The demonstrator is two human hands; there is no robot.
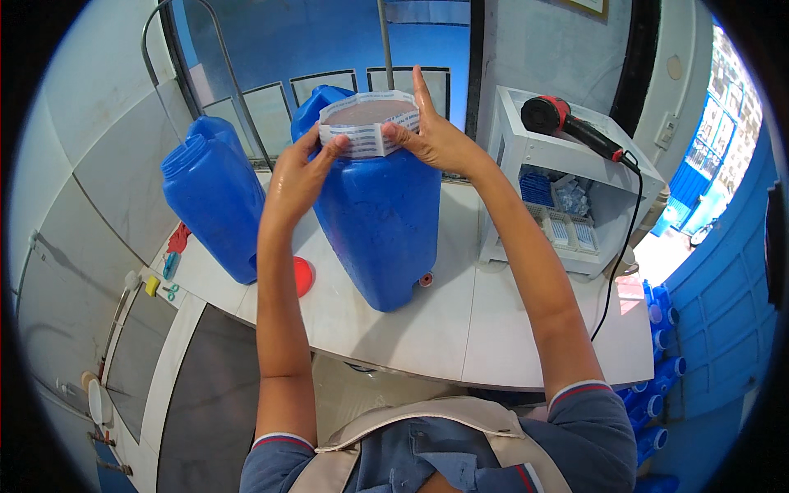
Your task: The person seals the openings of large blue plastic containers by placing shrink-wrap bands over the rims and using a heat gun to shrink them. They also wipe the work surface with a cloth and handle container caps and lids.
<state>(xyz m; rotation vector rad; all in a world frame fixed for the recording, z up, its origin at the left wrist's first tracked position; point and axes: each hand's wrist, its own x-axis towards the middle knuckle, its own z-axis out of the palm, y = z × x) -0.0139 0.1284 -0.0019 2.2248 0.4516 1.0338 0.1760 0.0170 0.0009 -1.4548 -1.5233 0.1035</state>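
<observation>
A tall blue water jug [380,222] stands upright on the white counter in front of me. Over its wide mouth sits a printed white plastic seal [362,141] with a brownish top, its upper edge standing up unevenly. My left hand [297,179] pinches the seal's near left side between thumb and fingers. On the right, my right hand [444,144] presses its thumb on the near face, one finger pointing up along the far right edge; its other fingers are partly hidden. Near the jug's foot is a small reddish tap [426,279], and a red round cap [303,276] lies to the left.
A second blue jug [215,201], uncapped, stands at the left beside a curved metal pipe [234,78]. At the right a black and red heat gun [571,127] lies on a white shelf unit [567,160], its cord trailing over the counter [509,329]. Several blue jugs [649,407] are stacked below right.
</observation>
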